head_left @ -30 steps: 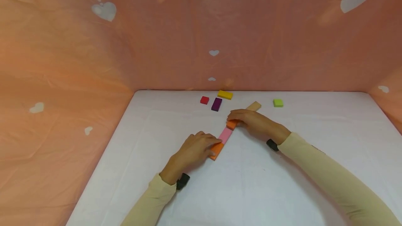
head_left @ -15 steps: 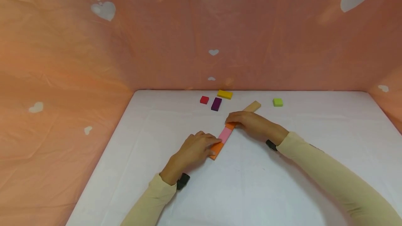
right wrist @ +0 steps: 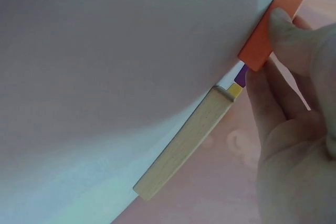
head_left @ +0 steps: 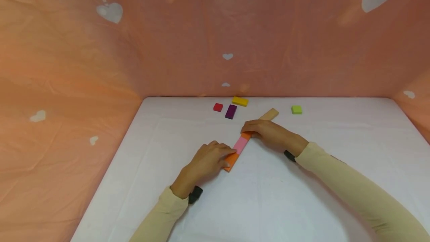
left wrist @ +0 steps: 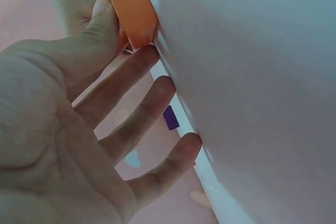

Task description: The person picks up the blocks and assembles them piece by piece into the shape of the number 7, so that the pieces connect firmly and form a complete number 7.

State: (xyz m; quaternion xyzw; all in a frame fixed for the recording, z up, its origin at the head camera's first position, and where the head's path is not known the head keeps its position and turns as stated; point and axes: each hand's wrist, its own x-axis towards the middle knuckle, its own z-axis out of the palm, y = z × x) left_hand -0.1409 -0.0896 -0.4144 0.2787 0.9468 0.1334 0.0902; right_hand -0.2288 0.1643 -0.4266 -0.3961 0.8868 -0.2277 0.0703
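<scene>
A row of flat blocks runs diagonally across the white table. At its near end my left hand (head_left: pixel 208 160) holds an orange block (head_left: pixel 231 161) between thumb and fingers; the other fingers spread loosely in the left wrist view. A pink block (head_left: pixel 240 145) lies end to end beyond it. My right hand (head_left: pixel 273 133) pinches a second orange block (right wrist: pixel 270 30), which meets the pink block's far end. Past that hand lies a long plain wooden block (right wrist: pixel 178 145), with a gap between it and the held orange block in the right wrist view.
Near the table's back edge lie a red block (head_left: pixel 218 107), a purple block (head_left: pixel 230 111) and a yellow block (head_left: pixel 240 101). A lime green block (head_left: pixel 296 109) sits farther right. An orange cloth (head_left: pixel 181 47) with pale hearts hangs behind the table (head_left: pixel 268 204).
My right hand has moved slightly nearer, bringing its orange block in line with the pink block. The left hand has stayed in place.
</scene>
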